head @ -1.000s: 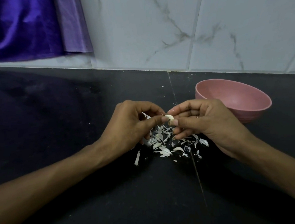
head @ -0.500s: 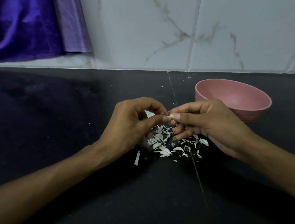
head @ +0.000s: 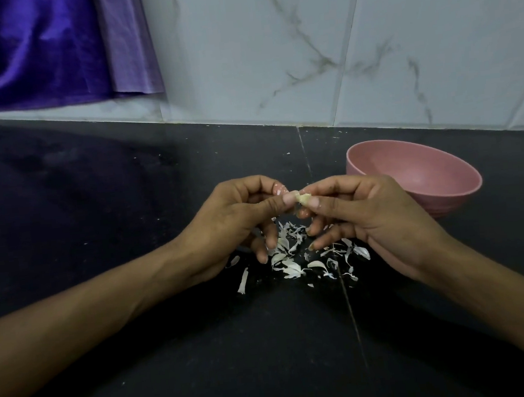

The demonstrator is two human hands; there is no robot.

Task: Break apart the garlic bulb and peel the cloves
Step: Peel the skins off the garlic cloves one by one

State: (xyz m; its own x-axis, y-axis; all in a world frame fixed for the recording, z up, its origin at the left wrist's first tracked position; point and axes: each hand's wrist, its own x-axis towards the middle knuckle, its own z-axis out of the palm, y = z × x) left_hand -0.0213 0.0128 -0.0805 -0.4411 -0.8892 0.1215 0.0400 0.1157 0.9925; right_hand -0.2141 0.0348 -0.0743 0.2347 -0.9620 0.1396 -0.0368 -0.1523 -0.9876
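Both hands' grips pinch one garlic clove (head: 303, 198), left hand (head: 231, 223) steadying it while the right hand (head: 367, 217) likely strips skin, above the peel scraps (head: 297, 258) mid-surface.

We take this for a home kitchen. A black stone counter (head: 103, 212) with a seam down its middle runs to a wall of pale, marble-veined tiles (head: 273, 54) at twelve o'clock. A pink bowl (head: 462, 187) stands at two o'clock, and garlic skins (head: 292, 265) lie scattered at the centre, the litter of cooking by hand. At ten o'clock we see a purple cloth (head: 35, 50) hanging against the tiles.
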